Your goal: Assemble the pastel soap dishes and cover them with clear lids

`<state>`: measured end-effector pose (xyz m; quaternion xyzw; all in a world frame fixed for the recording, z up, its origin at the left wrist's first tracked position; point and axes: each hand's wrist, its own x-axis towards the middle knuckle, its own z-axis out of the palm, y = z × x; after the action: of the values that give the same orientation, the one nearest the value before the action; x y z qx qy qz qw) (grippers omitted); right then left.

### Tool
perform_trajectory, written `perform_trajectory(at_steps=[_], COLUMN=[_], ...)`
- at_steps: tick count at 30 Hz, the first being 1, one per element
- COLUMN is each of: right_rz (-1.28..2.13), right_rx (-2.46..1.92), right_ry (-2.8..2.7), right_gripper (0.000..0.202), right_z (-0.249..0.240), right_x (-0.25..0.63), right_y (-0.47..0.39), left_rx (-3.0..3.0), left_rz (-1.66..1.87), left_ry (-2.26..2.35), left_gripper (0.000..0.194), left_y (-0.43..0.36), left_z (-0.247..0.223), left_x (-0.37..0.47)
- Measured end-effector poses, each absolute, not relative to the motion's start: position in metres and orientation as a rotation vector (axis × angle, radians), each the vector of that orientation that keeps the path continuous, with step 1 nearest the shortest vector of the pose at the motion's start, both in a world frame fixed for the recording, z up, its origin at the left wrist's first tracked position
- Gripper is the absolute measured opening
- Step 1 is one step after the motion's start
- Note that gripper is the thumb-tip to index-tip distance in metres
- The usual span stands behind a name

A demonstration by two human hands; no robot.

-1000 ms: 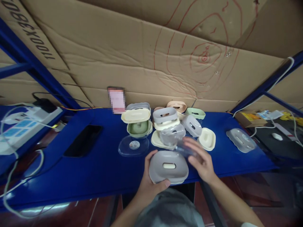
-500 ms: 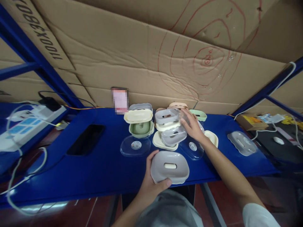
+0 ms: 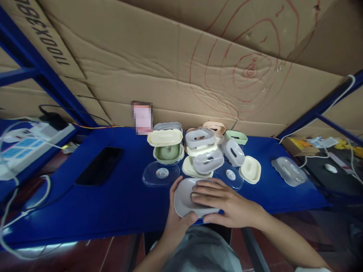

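Note:
Near the table's front edge, my left hand (image 3: 180,217) grips a grey oval dish (image 3: 183,198) by its left side, thumb on the front rim. My right hand (image 3: 224,202) lies over the right part of the same dish, its fingers reaching inside and its thumb by the front rim. The fingers hide the dish's middle. Just beyond are a pile of grey and cream dishes (image 3: 208,161), a green dish (image 3: 168,153) under a cream one (image 3: 165,138), and clear lids (image 3: 161,174) lying flat on both sides.
A black phone (image 3: 99,166) lies on the blue table (image 3: 124,211) at left, near a white power strip (image 3: 34,147). A clear cover (image 3: 289,172) rests at right. A cardboard wall (image 3: 127,64) stands behind, between blue frame posts.
My right hand has come back from the rear dishes to the held grey dish, which has shifted slightly left. The dishes at the back right are now uncovered.

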<state>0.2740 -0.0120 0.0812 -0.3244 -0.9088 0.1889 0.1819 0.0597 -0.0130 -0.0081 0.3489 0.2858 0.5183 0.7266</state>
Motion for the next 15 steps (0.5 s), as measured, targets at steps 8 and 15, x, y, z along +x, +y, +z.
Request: perform_trajectory(at_steps=[8,15], right_rz=[0.713,0.754], right_rx=[-0.716,-0.833], right_ry=[-2.338,-2.290], right_gripper=[0.035,0.028], right_z=[0.098,0.121], right_x=[0.261,0.272], right_y=[0.022,0.039], left_rx=[0.748,0.822], left_rz=[1.203,1.164], left_ry=[0.657,0.636], left_gripper=[0.111,0.118], left_y=[-0.011,-0.012], left_z=[-0.024,-0.032], left_x=[0.060,0.059])
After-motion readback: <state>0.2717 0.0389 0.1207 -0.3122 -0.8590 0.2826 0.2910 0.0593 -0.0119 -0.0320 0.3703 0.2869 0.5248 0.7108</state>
